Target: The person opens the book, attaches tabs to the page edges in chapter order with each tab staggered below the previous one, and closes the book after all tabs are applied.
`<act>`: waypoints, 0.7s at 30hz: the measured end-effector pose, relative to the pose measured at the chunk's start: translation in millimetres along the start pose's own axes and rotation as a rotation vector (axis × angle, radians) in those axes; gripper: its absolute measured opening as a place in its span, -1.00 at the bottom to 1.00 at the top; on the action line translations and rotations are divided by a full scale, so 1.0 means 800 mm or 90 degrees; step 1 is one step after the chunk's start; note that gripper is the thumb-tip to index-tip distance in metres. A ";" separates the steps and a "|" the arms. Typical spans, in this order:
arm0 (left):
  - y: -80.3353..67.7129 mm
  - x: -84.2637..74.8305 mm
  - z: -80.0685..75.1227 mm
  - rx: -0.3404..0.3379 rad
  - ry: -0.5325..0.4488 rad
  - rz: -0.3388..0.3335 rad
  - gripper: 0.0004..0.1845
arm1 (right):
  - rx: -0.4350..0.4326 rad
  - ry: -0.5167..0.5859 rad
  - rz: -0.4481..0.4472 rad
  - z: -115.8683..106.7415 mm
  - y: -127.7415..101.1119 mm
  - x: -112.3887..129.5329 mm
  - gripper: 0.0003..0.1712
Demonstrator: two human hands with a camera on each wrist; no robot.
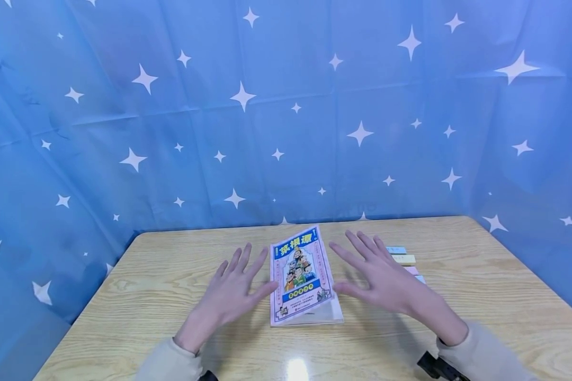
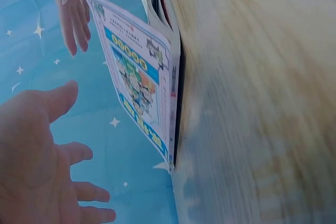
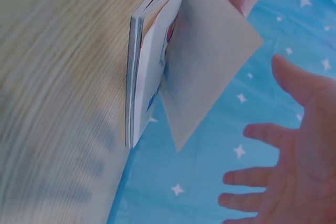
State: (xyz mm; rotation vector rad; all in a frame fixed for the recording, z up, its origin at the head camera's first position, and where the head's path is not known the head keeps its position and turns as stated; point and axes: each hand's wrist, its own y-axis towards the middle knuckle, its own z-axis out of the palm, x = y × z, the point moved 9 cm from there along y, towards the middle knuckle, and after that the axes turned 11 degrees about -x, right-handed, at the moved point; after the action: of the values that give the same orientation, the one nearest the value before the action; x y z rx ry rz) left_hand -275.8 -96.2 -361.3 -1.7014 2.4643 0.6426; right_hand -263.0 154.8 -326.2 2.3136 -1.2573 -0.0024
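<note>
A paperback book with a blue and pink cartoon cover lies on the table, its front cover lifted at a slant along the spine on the left. In the right wrist view the cover's pale inner side and the pages show. My left hand hovers just left of the book, fingers spread and straight, holding nothing. To the book's right my right hand hovers too, its fingers apart and its palm toward the cover. Neither hand grips the book; both look raised above the tabletop.
Several coloured sticky tabs stick out behind my right hand, partly hidden by it. The wooden table ends at a blue curtain with white stars. Dark wrist straps sit by the sleeves.
</note>
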 end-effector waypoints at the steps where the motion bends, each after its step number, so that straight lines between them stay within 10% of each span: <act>1: 0.000 -0.003 0.001 0.002 -0.001 0.004 -0.14 | 0.000 -0.002 -0.004 0.000 0.000 0.002 -0.10; 21: 0.005 -0.046 0.025 0.099 -0.023 0.056 -0.16 | 0.043 0.002 -0.058 0.018 -0.002 0.024 -0.14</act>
State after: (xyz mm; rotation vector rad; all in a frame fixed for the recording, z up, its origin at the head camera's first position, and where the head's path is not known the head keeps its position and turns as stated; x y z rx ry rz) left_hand -269.0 -54.6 -367.6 -1.5197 2.5030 0.4709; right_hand -254.2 134.5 -335.5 2.4265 -1.1654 0.0134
